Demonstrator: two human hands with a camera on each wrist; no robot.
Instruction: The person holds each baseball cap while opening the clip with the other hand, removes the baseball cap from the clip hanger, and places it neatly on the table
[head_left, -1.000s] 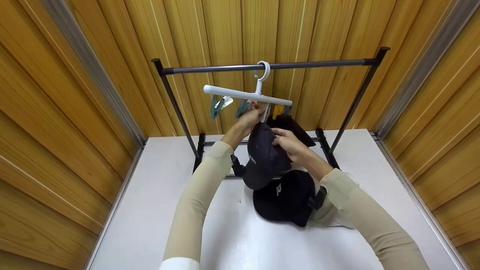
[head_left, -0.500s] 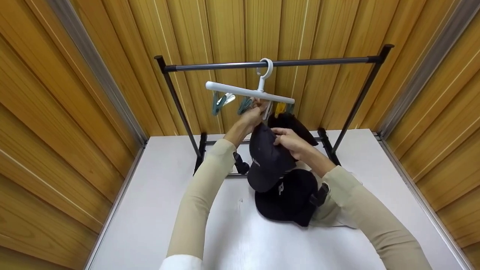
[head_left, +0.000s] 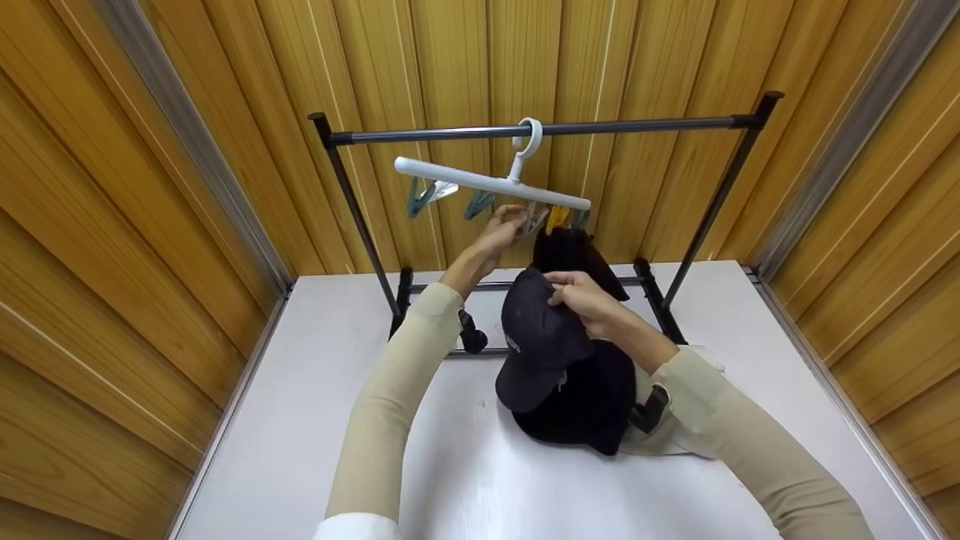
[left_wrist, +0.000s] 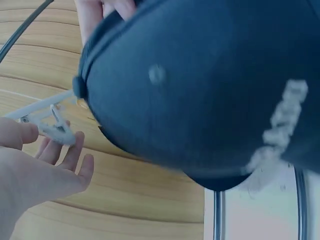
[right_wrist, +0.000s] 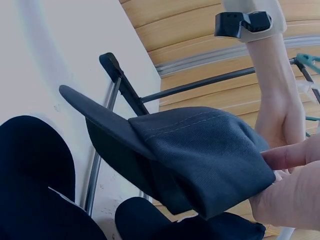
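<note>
In the head view my right hand (head_left: 589, 301) pinches a dark navy baseball cap (head_left: 536, 319) by its crown edge. The cap hangs brim down below the hanger, apart from the clips. My left hand (head_left: 501, 229) is at a white clothespin (head_left: 534, 220) under the white hanger (head_left: 487, 180). In the left wrist view the clothespin (left_wrist: 57, 131) lies against the fingers, with the thumb apart from it. The right wrist view shows the cap (right_wrist: 200, 155) gripped between thumb and fingers. Behind it a black cap (head_left: 574, 251) hangs near a yellow clip (head_left: 556, 217).
A dark metal rack (head_left: 637, 126) carries the hanger; green clips (head_left: 480, 204) hang at its left. On the white tabletop (head_left: 300, 420) lie another black cap (head_left: 592, 405) and a beige cap (head_left: 667, 435), partly covered. Wood-panelled walls (head_left: 112, 225) enclose the space.
The navy cap has come down away from the white clothespin in my right hand and now overlaps the black cap below. My left hand stays by the clothespin; the hanger has swung slightly.
</note>
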